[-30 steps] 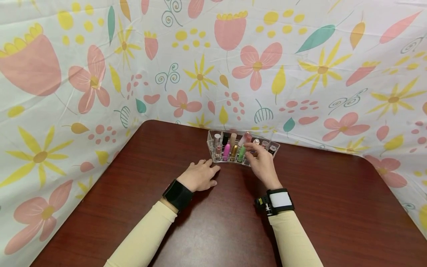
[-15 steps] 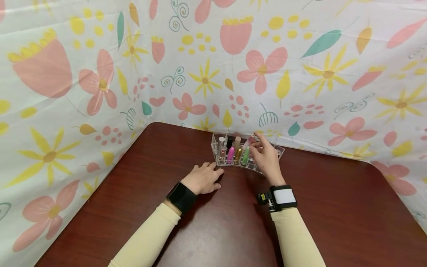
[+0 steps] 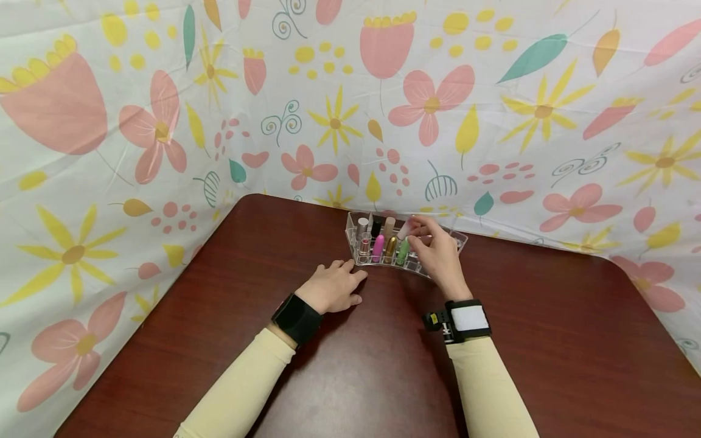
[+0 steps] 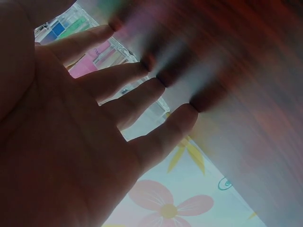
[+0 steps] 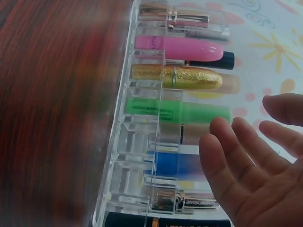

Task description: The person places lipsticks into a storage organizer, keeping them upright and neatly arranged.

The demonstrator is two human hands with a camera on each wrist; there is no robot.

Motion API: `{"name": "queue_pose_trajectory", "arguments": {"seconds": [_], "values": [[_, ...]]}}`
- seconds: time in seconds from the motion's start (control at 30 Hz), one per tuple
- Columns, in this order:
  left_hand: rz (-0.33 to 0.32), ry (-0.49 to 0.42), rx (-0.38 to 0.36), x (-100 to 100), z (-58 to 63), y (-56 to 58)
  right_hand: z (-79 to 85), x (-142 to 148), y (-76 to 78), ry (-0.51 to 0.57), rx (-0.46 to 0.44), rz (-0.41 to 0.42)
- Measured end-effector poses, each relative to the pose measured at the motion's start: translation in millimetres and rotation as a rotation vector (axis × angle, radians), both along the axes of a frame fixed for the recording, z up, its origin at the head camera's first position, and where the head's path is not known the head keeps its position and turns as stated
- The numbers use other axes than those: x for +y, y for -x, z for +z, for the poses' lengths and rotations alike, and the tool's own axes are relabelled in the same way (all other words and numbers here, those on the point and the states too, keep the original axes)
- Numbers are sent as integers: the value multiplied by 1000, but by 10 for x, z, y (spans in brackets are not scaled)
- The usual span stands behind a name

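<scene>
A clear acrylic lipstick holder [image 3: 350, 240] stands at the back of the table, filled with lipsticks in tiered rows. My left hand [image 3: 332, 286] rests on the tabletop with fingers spread, fingertips close to the holder's front left corner. Over the right half of the holder reaches my right hand [image 3: 440, 258]. Its fingertips are beside a pale, tilted tube [image 3: 404, 230] in the back row, behind the green lipstick [image 5: 194, 111]. In the right wrist view, thumb and forefinger stand apart with nothing seen between them. A blue tube [image 5: 173, 164] lies partly behind the other fingers.
Pink [image 5: 189, 48] and gold [image 5: 189, 75] lipsticks stand left of the green one. A black tube [image 5: 189, 222] is at the holder's right end. Flower-printed cloth [image 3: 328, 91] hangs directly behind and left of the dark wooden table [image 3: 350, 371].
My right hand has shifted back over the holder, from beside the green lipstick toward the pale tube; a silver-topped tube is now covered. The left hand stays in place. The head view moved slightly.
</scene>
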State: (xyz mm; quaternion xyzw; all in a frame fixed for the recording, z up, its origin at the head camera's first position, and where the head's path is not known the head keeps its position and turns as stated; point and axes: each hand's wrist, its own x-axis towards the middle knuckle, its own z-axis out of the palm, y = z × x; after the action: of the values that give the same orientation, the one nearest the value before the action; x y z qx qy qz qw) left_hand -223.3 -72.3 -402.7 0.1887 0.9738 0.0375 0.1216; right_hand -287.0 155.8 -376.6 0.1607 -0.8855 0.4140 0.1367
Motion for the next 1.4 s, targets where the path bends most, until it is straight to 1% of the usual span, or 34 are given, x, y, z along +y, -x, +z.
{"name": "queue_pose_trajectory", "arguments": {"seconds": [0.2,0.33,0.4,0.47,0.5,0.6,0.7,0.8,0.9,0.97,1.03,1.13,1.2,1.27,1.33,1.4], "values": [[-2,-4,-2,-1,-8,-16,86,75,-66,-11,48,-61],[-10,-8,-1,-17,-4,-23,182,174,-118,14,69,-87],[-23,-25,16,-51,16,-11,245,235,-149,44,71,-102],[-37,-77,69,-106,47,13,304,301,-180,78,82,-123],[-44,-106,110,-143,67,27,330,336,-196,95,86,-135],[-40,-203,275,-272,147,66,374,439,-242,126,92,-185],[2,-275,432,-411,255,75,380,539,-272,127,80,-240],[53,-349,525,-531,377,51,378,618,-305,122,75,-278],[101,-435,582,-610,511,-27,390,662,-386,115,82,-303],[123,-503,624,-625,610,-104,418,673,-472,96,110,-322],[137,-573,673,-604,711,-202,469,671,-577,65,156,-342],[142,-641,757,-538,859,-359,574,633,-739,5,276,-355],[142,-636,813,-490,946,-458,642,578,-848,-53,371,-354],[145,-595,849,-441,1013,-552,695,510,-956,-113,464,-348],[141,-526,855,-391,1054,-651,720,431,-1072,-181,519,-341],[140,-457,826,-353,1072,-754,726,354,-1180,-253,531,-322]]}}
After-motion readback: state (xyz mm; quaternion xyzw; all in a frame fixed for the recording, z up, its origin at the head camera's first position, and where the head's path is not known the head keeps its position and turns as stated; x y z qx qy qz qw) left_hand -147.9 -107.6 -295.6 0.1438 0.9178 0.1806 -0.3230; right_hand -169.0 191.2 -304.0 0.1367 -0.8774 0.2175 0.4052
